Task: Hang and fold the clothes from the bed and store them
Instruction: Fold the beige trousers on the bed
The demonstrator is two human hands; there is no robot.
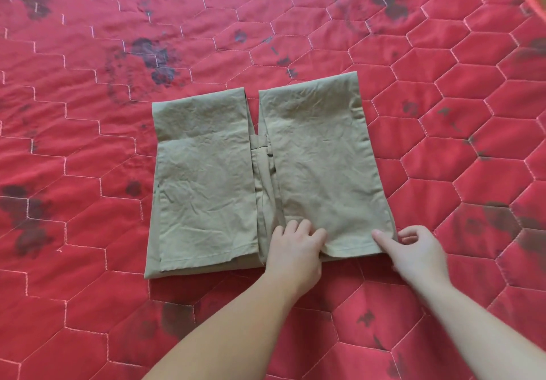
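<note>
Bed (pixel 88 306): covered by a red quilt stitched in hexagons, with dark blotches printed across it; it fills the view.
Trousers (pixel 206 178): khaki, lying flat near the middle of the bed, both legs folded up over the upper part so two creased panels sit side by side with a narrow gap between them.
Left hand (pixel 295 249): fingers curled, pinching the near hem of the right panel at its inner corner.
Right hand (pixel 416 254): at the outer near corner of the same panel, thumb tip pressing on the cloth, the other fingers curled at its edge.
</note>
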